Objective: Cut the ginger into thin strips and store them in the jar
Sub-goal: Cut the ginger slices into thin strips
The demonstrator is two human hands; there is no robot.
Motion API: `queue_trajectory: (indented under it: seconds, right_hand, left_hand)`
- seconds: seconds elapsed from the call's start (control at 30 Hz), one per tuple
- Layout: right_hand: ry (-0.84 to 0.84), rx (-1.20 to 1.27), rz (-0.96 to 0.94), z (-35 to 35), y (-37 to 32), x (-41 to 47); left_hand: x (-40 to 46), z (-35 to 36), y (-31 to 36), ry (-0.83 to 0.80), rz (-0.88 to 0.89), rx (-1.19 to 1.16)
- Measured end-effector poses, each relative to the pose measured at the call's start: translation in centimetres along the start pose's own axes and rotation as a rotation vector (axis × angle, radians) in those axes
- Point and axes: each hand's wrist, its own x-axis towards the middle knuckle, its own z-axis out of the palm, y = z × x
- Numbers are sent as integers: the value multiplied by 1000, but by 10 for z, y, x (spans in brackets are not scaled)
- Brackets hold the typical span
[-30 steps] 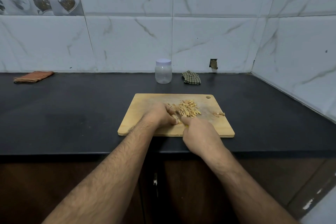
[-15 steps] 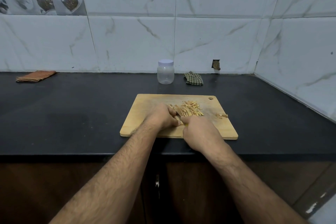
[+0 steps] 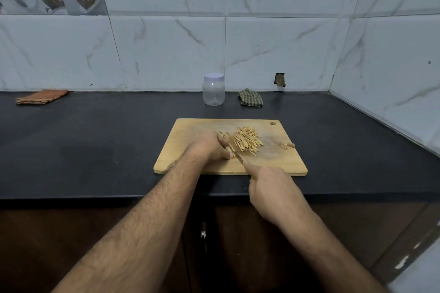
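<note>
Lying in a loose heap on the rectangular pale wooden cutting board (image 3: 197,164), the thin yellow-tan ginger strips (image 3: 247,141) point mostly the same way, slanting from upper left to lower right, with a few stray ends sticking out at the edges; the cut faces look pale and fibrous. Just left of the heap, the left hand (image 3: 209,147) rests on the board with its fingers curled down over a small uncut piece of ginger (image 3: 230,148), pinning it in place, so that only a sliver of it shows. The right hand (image 3: 271,188) is wrapped around the handle of a slim steel-bladed knife (image 3: 234,150), whose blade runs up between the held piece and the heap. A few small brownish ginger scraps (image 3: 287,144) sit apart near the board's right side. Behind the board, near the marbled wall, a clear plastic jar with a white lid (image 3: 213,90) stands upright and closed on the black stone counter (image 3: 95,140), with a crumpled green checked cloth (image 3: 251,97) beside it and a folded orange cloth (image 3: 41,97) far to the left.
</note>
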Motion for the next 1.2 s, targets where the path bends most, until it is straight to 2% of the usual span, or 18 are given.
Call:
queue_trajectory:
  seconds: [0.43,0.8,1.2]
  right_hand:
    - [110,66,8,-9,-6,15]
    - [54,101,-49,-14,-22,31]
    - [7,-18,-58,-17,-30,31]
  left_hand:
    - [-3,2,-2,38,-10,-21]
    - [-6,2,-2,49,19,11]
    - [-2,0,-1,5,30,46]
